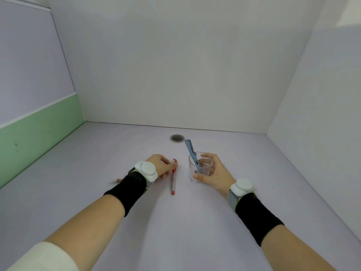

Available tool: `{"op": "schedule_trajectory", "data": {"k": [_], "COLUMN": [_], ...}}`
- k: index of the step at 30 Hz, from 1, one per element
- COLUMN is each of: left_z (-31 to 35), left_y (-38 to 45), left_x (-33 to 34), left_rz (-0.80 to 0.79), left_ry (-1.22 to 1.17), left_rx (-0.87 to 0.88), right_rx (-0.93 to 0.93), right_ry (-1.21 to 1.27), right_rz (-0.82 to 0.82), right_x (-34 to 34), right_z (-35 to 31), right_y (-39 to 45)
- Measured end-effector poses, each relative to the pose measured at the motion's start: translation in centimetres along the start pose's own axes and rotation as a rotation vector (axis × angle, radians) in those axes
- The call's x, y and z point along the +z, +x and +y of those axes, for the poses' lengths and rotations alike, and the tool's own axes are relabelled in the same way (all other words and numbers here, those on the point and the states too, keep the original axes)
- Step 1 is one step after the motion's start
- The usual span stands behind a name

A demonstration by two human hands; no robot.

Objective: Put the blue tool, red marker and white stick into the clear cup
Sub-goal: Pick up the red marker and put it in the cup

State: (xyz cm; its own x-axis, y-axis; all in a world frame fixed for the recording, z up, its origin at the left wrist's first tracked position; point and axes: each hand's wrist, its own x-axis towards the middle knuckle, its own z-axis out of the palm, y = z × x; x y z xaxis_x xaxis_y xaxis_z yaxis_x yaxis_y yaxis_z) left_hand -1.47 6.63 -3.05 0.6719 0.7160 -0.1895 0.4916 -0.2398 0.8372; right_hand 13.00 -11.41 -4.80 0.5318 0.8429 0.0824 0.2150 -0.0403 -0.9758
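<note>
Both forearms come in low. Right hand [212, 172] is wrapped around the clear cup [200, 167], blue tool [193, 155] already leaning inside it. Left hand [161, 166] curls down with fingertips on the red marker [173, 176] lying flat on the desk [97, 173]. White stick [115, 180] pokes out behind the left wrist. Loads of bare room toward the walls.

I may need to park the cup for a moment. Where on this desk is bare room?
Free: the wide strip right of the cup, out to the right wall, and the near desk between both forearms. Crowded: the middle, where the left hand, red marker and white stick lie. The round hole sits behind.
</note>
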Motion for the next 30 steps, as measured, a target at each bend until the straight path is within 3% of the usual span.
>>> {"op": "schedule_trajectory", "data": {"k": [8, 30], "left_z": [0.19, 0.99], "left_y": [0.76, -0.07], "left_x": [0.19, 0.46], "left_rz": [-0.017, 0.034], "left_ry": [0.172, 0.334], "left_rx": [-0.017, -0.006], "right_rx": [0.003, 0.018], "right_ry": [0.011, 0.032], "right_rz": [-0.029, -0.013], "right_x": [-0.32, -0.39], "right_z": [0.38, 0.14], "right_y": [0.21, 0.0]}}
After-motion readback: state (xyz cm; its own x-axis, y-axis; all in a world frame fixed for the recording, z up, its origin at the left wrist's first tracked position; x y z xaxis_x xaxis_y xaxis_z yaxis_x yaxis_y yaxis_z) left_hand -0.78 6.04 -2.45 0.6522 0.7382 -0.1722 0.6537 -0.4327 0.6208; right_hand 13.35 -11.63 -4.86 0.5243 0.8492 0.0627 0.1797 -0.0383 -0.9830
